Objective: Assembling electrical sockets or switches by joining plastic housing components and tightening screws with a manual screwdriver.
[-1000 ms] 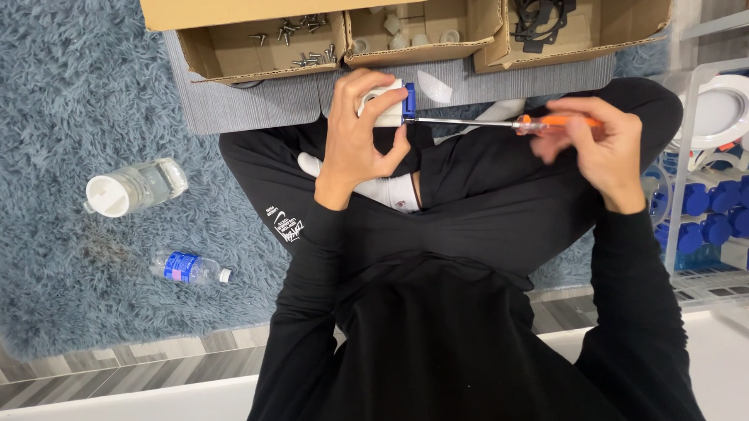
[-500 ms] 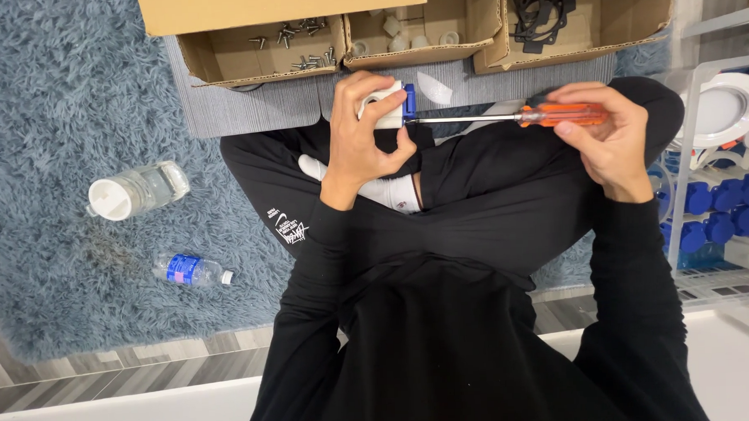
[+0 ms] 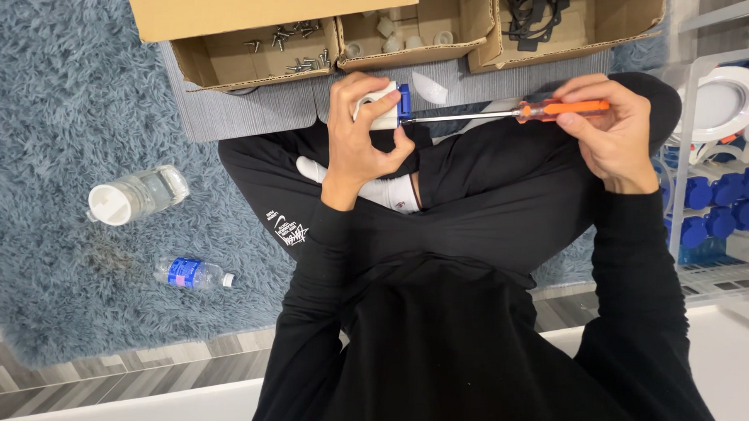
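Observation:
I sit cross-legged on a blue shag rug. My left hand grips a small white part with a blue end piece above my lap. My right hand holds an orange-handled screwdriver level. Its thin metal shaft runs left, and the tip sits at the blue end of the part. Both arms are in black sleeves.
Cardboard boxes stand ahead on a grey mat: one with screws, one with white pieces, one with black parts. A clear jar and a small water bottle lie on the rug at left. A wire rack with blue parts stands at right.
The screwdriver has levelled out from a slight tilt, with my right hand shifting a little on its handle. My left hand and the white part stay in place.

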